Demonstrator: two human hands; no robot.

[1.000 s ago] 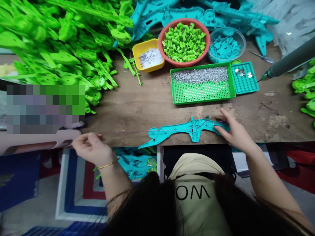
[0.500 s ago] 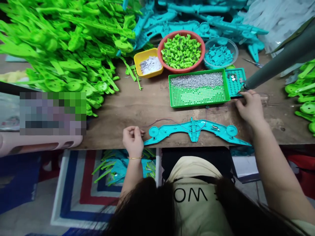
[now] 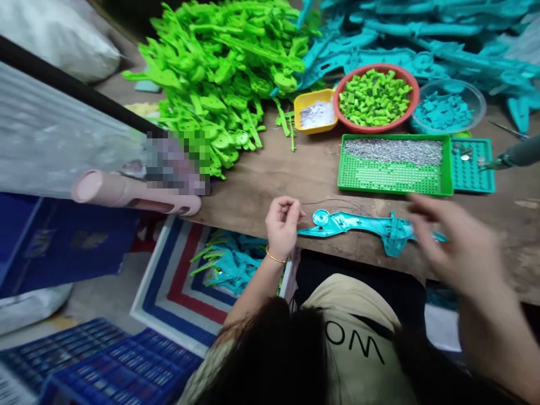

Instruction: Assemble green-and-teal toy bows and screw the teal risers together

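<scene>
My left hand [image 3: 283,225] is closed in a pinch on the end of a thin dark wire [image 3: 337,201] at the table's front edge. From there the wire arcs over a blue plastic bow-shaped part [image 3: 354,220], which lies along that edge. Its left tip is close beside my left hand. My right hand [image 3: 459,242] hovers over the right arm of this part and hides much of it. Motion smears the right fingers, so whether they hold anything cannot be made out.
Behind stand a green perforated tray [image 3: 394,188] of small screws, a blue pegged tray [image 3: 472,183], a yellow dish [image 3: 314,130], a red bowl [image 3: 375,127] and a clear bowl [image 3: 481,109]. A grey rod-like tool [image 3: 518,154] reaches in from the right. Green parts [image 3: 236,79] pile up left.
My right hand has left the spot by the blue tray and the grey tool's tip, coming toward me over the bow-shaped part. My left hand keeps its pinch. The view has swung left.
</scene>
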